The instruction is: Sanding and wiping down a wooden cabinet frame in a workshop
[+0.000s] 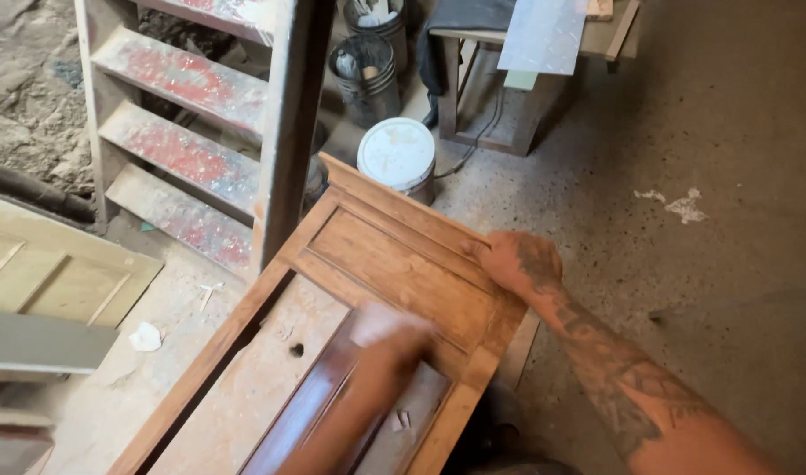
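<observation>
Soft, even daylight from above, faint shadows; the left hand point(394, 339) is smeared by motion blur, while the wooden door panel point(403, 264) stays sharp.

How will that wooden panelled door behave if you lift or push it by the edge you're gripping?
The panelled door is framed wood, so probably stiff and fairly heavy. The right hand grips its edge while the blurred left hand lies on top. Only partly supported below, it might tip or slide.

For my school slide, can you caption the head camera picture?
Right hand grips a wooden door panel's edge while the blurred left hand rests on it, near a white bucket.
</observation>
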